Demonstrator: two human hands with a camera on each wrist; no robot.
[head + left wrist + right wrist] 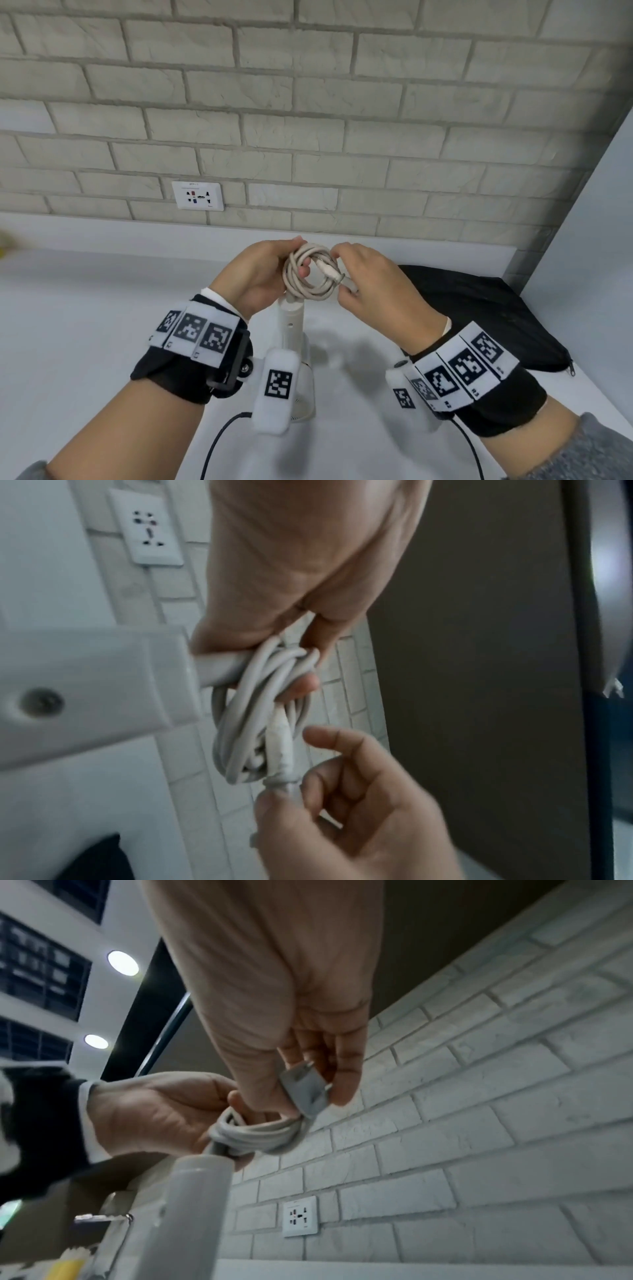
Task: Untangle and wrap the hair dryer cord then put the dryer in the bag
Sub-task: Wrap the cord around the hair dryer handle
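Note:
The white hair dryer (292, 329) stands on the white table (85, 308) with its handle up. Its beige cord (306, 277) is wound into a small coil just above the handle's end. My left hand (297, 264) grips the coil with fingers through the loops. My right hand (343, 274) pinches the plug (330, 271) against the coil's right side. The left wrist view shows the coil (250, 723), the plug (281, 746) and the handle (89, 693). In the right wrist view the plug (304, 1093) sits between thumb and fingers. The black bag (479, 308) lies flat to the right.
A brick wall with a white outlet (198, 196) runs along the table's far edge. A white side panel (589, 222) closes the right side behind the bag. Something yellow (3, 248) shows at the far left edge. Black cables (219, 442) hang from my wrists.

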